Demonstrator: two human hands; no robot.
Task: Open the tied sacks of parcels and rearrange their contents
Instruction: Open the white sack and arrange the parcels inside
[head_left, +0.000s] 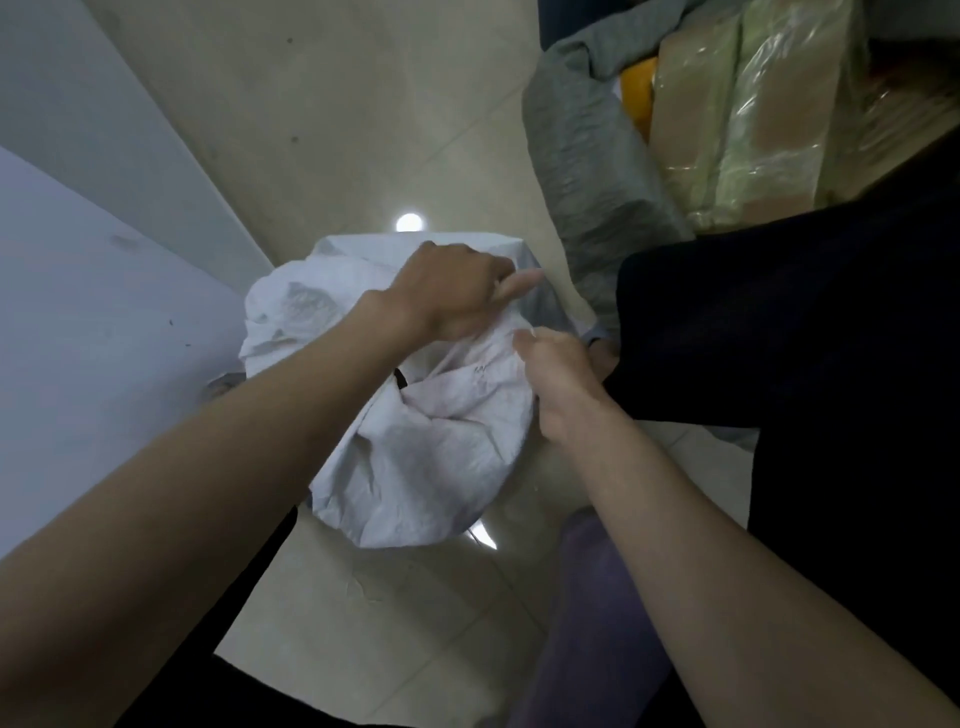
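Looks like a parcel sorting/storage room, maybe a courier depot or back room of a shop; can't tell which. Floor (332, 130) is pale glossy tile w/ scuffs & a ceiling light reflected in it. A white woven sack (415, 457) sits on the floor, mouth bunched. At upper right, a grey sack (582, 156) slumps against cardboard boxes wrapped in clear film & tape (737, 114), w/ sth yellow (638, 93) wedged between them. Big black bag or bundle (779, 332) just right of the white sack. Plain light wall panels (78, 270) at left, no furniture visible.
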